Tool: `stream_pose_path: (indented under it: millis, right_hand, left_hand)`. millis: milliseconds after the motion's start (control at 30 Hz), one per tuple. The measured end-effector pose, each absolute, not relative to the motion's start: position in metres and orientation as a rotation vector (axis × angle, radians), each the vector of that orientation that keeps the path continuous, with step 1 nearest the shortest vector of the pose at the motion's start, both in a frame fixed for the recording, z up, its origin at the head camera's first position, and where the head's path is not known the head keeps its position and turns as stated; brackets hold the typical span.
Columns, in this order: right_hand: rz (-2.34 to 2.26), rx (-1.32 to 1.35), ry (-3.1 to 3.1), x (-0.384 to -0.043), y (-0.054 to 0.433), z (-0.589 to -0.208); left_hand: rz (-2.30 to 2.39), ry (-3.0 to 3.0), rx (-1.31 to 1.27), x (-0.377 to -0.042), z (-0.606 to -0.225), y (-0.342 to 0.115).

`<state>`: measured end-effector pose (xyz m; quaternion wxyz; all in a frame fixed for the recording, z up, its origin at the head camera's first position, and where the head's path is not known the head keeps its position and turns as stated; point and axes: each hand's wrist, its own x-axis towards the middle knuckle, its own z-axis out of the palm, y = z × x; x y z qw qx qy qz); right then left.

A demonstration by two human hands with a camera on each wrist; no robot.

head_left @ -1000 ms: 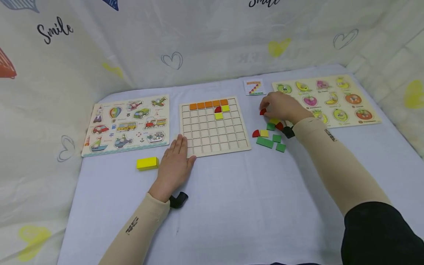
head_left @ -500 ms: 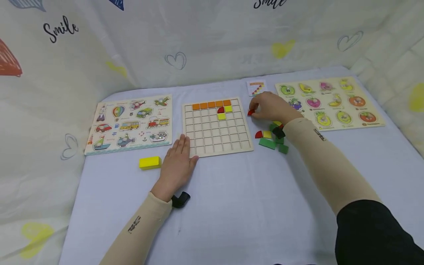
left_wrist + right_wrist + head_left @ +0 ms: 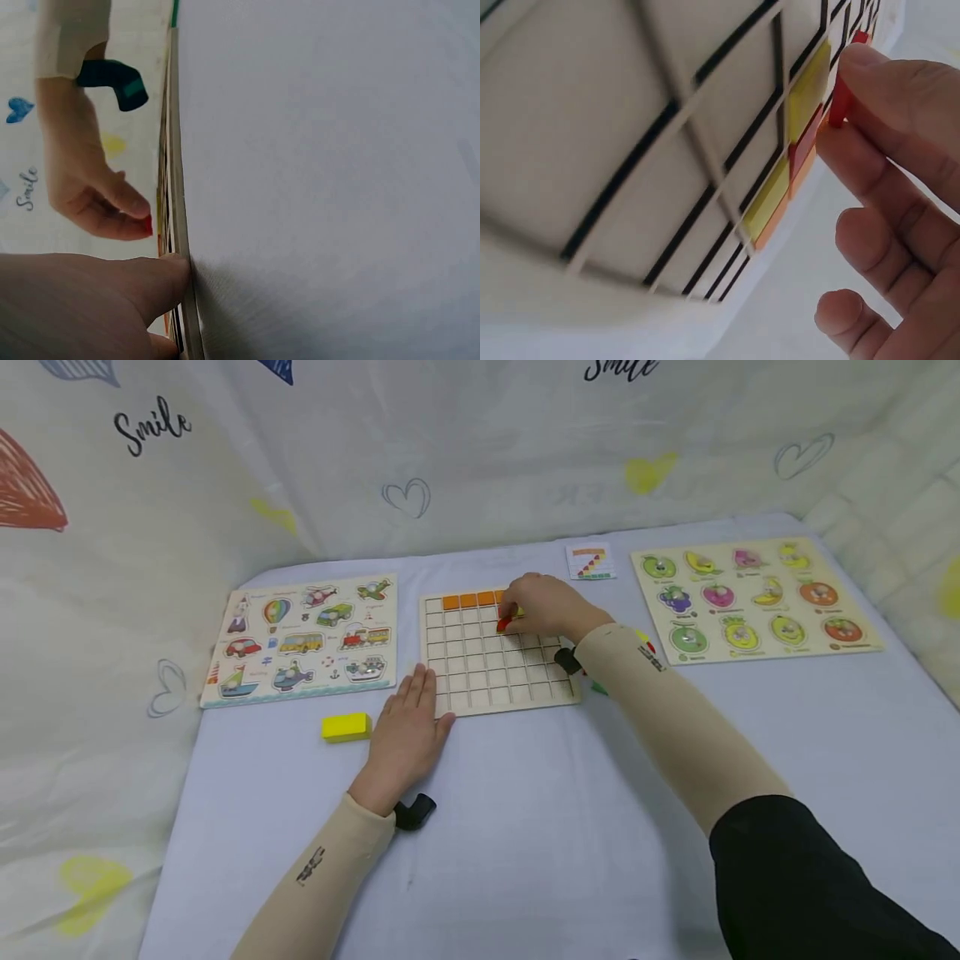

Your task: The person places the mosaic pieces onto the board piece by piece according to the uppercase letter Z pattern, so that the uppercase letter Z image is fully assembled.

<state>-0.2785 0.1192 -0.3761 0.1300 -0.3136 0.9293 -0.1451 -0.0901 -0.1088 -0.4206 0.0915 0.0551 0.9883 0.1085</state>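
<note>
My right hand (image 3: 551, 607) pinches a red quarter-circle tile (image 3: 841, 101) between thumb and forefinger, above the upper part of the wooden grid board (image 3: 480, 672). The other fingers of this hand are bent and hold nothing. Along the board's top row lie several orange square tiles (image 3: 468, 601), partly covered by the right hand. In the right wrist view, a yellow tile (image 3: 769, 202), another red tile (image 3: 805, 139) and a second yellow tile sit in the grid. My left hand (image 3: 405, 735) rests with straight fingers at the board's lower left corner, thumb at its front edge.
A yellow block (image 3: 347, 727) lies left of the left hand. Puzzle boards stand either side: vehicles (image 3: 303, 639) left, fruit (image 3: 757, 602) right. A small pattern card (image 3: 591, 562) lies behind. Loose green pieces (image 3: 598, 687) are mostly hidden under the right forearm.
My right hand has moved left from beside the loose pieces to over the grid board, carrying the red quarter-circle tile. The left hand stays at the board's corner.
</note>
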Motion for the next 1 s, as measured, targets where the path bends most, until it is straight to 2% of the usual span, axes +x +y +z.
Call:
stream_pose_path:
  millis: [700, 1000]
  right_hand:
    - [-0.407, -0.907, 2.718, -0.276, 0.101, -0.387]
    - [-0.456, -0.887, 2.700, -0.275, 0.112, -0.380]
  left_hand:
    - [0.314, 2.931, 0.165, -0.089, -0.421, -0.104]
    - [0.278, 2.934, 0.157, -0.090, -0.421, -0.107]
